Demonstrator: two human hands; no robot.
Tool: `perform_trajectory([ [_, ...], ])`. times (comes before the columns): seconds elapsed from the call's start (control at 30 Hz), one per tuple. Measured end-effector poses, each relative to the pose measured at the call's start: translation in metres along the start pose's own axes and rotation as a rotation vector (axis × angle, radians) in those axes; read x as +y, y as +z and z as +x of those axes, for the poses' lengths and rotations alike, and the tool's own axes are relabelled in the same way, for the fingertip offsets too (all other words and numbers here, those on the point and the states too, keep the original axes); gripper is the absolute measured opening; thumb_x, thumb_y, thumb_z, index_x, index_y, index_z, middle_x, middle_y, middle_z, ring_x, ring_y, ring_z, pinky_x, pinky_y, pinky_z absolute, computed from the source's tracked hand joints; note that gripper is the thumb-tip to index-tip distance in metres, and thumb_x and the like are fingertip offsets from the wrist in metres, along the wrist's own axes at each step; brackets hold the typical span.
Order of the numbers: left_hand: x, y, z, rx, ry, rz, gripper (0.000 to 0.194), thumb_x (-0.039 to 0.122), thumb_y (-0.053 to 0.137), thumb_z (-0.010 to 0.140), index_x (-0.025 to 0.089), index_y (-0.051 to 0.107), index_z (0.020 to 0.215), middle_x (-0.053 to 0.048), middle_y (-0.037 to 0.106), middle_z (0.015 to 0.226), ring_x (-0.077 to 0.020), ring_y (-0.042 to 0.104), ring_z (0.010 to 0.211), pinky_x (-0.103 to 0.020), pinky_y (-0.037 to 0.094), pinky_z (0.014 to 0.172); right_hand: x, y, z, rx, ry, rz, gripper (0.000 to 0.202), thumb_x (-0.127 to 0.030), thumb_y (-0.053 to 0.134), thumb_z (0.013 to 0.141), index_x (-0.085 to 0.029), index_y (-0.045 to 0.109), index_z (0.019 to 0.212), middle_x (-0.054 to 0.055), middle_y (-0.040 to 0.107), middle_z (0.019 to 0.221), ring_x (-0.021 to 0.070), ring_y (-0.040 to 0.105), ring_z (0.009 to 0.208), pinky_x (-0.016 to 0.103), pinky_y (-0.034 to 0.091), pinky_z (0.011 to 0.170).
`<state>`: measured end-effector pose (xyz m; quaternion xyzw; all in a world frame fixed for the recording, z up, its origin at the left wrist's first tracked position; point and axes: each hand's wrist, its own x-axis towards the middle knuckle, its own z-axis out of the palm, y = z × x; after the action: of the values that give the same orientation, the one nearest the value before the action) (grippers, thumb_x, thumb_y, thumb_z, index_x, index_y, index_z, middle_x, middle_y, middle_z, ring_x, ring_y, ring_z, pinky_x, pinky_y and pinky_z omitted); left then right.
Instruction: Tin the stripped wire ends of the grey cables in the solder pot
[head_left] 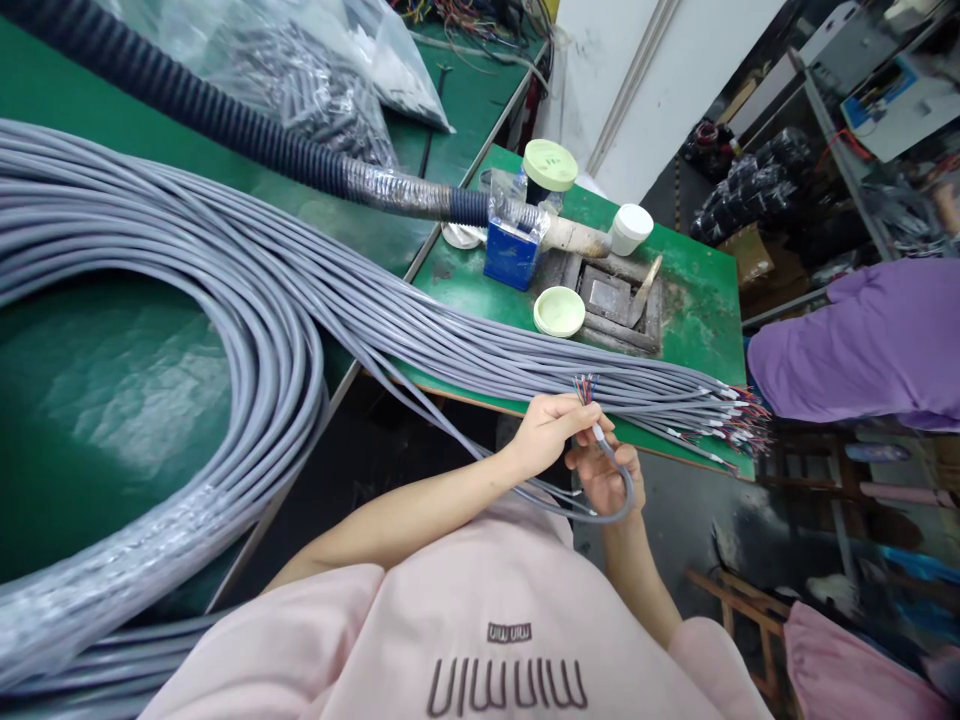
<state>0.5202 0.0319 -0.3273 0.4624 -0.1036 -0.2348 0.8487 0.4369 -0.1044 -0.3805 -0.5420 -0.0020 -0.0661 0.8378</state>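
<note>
Near the front edge of the green board, my left hand (556, 432) pinches the fanned coloured wires (586, 388) at the end of one grey cable (624, 492). My right hand (606, 478) is closed around that cable just below its white-wrapped collar (598, 432); the cable loops down and back to the left. Behind my hands lies a thick bundle of grey cables (480, 350), its stripped ends (739, 415) showing red, blue and white wires at the right.
On the green board (705, 290) stand a solder pot (611, 297), a pale green lid (559, 312), a white cup (631, 228) and a blue box (511, 252) under a black corrugated hose (262, 140). A person's purple sleeve (855, 345) is at the right.
</note>
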Motion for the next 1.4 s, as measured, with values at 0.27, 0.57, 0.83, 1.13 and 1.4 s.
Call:
perform_trajectory([
  [0.27, 0.007, 0.002, 0.001, -0.211, -0.002, 0.214, 0.041, 0.049, 0.057, 0.088, 0.012, 0.075, 0.086, -0.008, 0.070, 0.080, -0.0123, 0.060, 0.065, -0.024, 0.049, 0.062, -0.037, -0.012, -0.011, -0.029, -0.143, -0.374, 0.018, -0.042, 0.070, 0.077, -0.031, 0.060, 0.088, 0.003, 0.060, 0.119, 0.0197, 0.064, 0.082, 0.045, 0.054, 0.078],
  [0.57, 0.025, -0.030, 0.015, -0.133, 0.444, 0.966, 0.022, 0.032, 0.058, 0.090, 0.017, 0.074, 0.093, -0.005, 0.069, 0.078, -0.0141, 0.058, 0.071, -0.029, 0.045, 0.072, -0.103, -0.069, -0.109, -0.165, 0.339, -1.556, 0.035, -0.032, 0.056, 0.090, -0.025, 0.060, 0.123, 0.005, 0.070, 0.085, 0.0216, 0.065, 0.079, 0.039, 0.050, 0.078],
  [0.83, -0.002, -0.028, 0.028, -0.213, 0.724, 1.567, 0.015, 0.027, 0.059, 0.089, 0.021, 0.070, 0.097, -0.007, 0.067, 0.087, -0.0217, 0.052, 0.083, -0.036, 0.034, 0.072, -0.045, -0.019, -0.053, -0.139, 0.390, -1.030, 0.024, -0.036, 0.054, 0.090, -0.021, 0.069, 0.103, 0.005, 0.073, 0.087, 0.0177, 0.066, 0.078, 0.031, 0.052, 0.075],
  [1.13, 0.012, -0.019, 0.011, -0.267, 0.746, 1.282, 0.009, 0.021, 0.057, 0.084, 0.018, 0.065, 0.081, -0.005, 0.065, 0.077, -0.0168, 0.055, 0.074, -0.032, 0.038, 0.068, -0.069, -0.005, 0.023, 0.495, -0.095, -0.269, 0.044, -0.053, 0.041, 0.093, -0.024, 0.054, 0.123, 0.006, 0.071, 0.092, 0.0167, 0.066, 0.071, 0.028, 0.051, 0.056],
  [1.4, 0.024, -0.009, 0.009, -0.193, 0.204, 0.611, 0.029, 0.038, 0.068, 0.082, 0.016, 0.070, 0.102, -0.004, 0.067, 0.080, -0.0136, 0.058, 0.072, -0.029, 0.048, 0.072, -0.088, 0.017, 0.003, 0.086, 0.107, -0.854, 0.033, -0.041, 0.046, 0.096, -0.018, 0.067, 0.105, -0.003, 0.055, 0.050, 0.0115, 0.052, 0.047, 0.025, 0.043, 0.053],
])
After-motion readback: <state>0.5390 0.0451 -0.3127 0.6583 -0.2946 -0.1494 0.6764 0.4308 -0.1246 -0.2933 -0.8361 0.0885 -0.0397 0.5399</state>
